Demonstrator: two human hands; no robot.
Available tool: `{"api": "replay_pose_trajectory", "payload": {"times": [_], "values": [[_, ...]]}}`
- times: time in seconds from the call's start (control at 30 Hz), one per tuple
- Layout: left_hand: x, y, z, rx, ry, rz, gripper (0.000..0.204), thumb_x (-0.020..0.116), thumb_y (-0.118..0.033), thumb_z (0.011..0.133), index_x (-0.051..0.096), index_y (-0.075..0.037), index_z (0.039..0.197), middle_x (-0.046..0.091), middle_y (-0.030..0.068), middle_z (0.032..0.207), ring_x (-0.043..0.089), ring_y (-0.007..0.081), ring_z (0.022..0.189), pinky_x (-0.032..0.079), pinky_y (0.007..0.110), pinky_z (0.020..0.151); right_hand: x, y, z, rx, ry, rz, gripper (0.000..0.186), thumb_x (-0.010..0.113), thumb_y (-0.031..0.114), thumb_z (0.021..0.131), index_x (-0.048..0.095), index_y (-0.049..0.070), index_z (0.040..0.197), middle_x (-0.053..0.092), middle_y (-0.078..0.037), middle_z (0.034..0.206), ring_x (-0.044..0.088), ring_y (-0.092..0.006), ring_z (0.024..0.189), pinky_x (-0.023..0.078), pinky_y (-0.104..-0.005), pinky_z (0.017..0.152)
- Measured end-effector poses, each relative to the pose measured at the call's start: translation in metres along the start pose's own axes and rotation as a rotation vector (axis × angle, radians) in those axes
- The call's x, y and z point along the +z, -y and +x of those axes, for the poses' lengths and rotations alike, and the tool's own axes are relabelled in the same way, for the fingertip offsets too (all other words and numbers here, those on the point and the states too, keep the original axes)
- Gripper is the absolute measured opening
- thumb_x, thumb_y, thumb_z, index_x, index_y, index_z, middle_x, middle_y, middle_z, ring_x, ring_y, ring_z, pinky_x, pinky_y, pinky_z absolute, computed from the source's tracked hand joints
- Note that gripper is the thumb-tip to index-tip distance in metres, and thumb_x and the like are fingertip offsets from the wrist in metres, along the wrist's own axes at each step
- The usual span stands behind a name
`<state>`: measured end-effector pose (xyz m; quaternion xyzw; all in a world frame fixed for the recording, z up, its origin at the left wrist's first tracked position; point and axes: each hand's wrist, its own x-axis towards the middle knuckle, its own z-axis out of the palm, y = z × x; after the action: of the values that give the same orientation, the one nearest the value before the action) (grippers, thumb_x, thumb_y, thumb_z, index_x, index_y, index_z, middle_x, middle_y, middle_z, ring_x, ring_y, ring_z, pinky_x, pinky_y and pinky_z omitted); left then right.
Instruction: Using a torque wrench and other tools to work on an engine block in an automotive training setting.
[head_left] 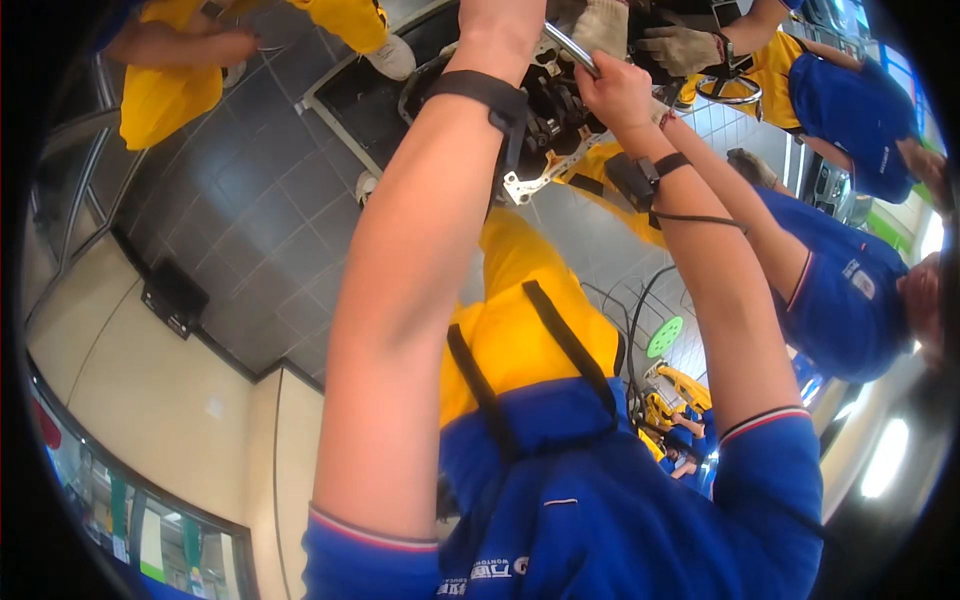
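Observation:
My right hand [617,92] is closed round the end of a shiny metal bar [570,47]. The bar slants up and left toward my left hand [503,18], which is cut by the top edge so its fingers do not show. Below the bar lies a dark engine block [555,110] with a pale metal flange [518,188] at its near edge. Close beyond my right hand, a co-worker's gloved hand [603,28] is by the bar's upper part. Another gloved hand [680,50] rests at the engine's right side.
Co-workers in blue and yellow stand at the right [840,290] and upper left [170,80]. A metal handwheel [730,92] is right of the engine. A dark tray [350,110] lies left of it. Cables and a green disc [665,337] are on the right.

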<state>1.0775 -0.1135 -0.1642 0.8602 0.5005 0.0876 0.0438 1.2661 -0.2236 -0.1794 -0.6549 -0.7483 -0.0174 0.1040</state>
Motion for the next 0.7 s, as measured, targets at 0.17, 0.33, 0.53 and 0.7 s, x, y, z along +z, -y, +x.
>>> {"api": "replay_pose_trajectory", "payload": {"times": [0.17, 0.33, 0.53, 0.7], "values": [[-0.003, -0.005, -0.057, -0.166, 0.02, -0.026, 0.009, 0.07, -0.016, 0.078, 0.077, -0.016, 0.084, 0.075, 0.0054, 0.086, 0.07, 0.025, 0.092, 0.046, 0.039, 0.086, -0.007, -0.018, 0.002, -0.212, 0.061, 0.096, 0.023, 0.074, 0.028, 0.081, 0.059, 0.012, 0.074, 0.063, -0.011, 0.069, 0.065, -0.0358, 0.067, 0.051, -0.0459, 0.058], [-0.014, -0.044, -0.134, -0.455, 0.026, -0.127, 0.01, 0.068, -0.016, 0.082, 0.077, -0.013, 0.085, 0.075, 0.0087, 0.083, 0.074, 0.0283, 0.086, 0.049, 0.044, 0.082, -0.017, -0.031, 0.015, -0.634, 0.222, 0.144, 0.019, 0.074, 0.022, 0.078, 0.058, 0.011, 0.077, 0.062, -0.008, 0.072, 0.065, -0.0335, 0.07, 0.051, -0.0453, 0.061], [-0.015, -0.187, -0.215, -0.801, 0.271, -0.845, 0.023, 0.071, -0.02, 0.08, 0.067, -0.001, 0.091, 0.07, 0.0267, 0.086, 0.069, 0.0466, 0.088, 0.056, 0.051, 0.078, -0.033, -0.034, 0.024, -0.851, 0.247, 0.139, 0.033, 0.072, 0.01, 0.072, 0.063, 0.009, 0.103, 0.064, -0.009, 0.102, 0.061, -0.0322, 0.101, 0.049, -0.0438, 0.087], [-0.007, -0.238, -0.202, -0.883, 0.165, -1.082, 0.03, 0.073, -0.025, 0.083, 0.063, 0.001, 0.093, 0.068, 0.0249, 0.085, 0.066, 0.0474, 0.085, 0.053, 0.049, 0.077, 0.003, -0.044, -0.057, 0.138, -0.205, 0.582, 0.05, 0.074, 0.006, 0.077, 0.056, -0.001, 0.122, 0.063, -0.02, 0.103, 0.062, -0.0374, 0.1, 0.05, -0.0455, 0.086]]}}
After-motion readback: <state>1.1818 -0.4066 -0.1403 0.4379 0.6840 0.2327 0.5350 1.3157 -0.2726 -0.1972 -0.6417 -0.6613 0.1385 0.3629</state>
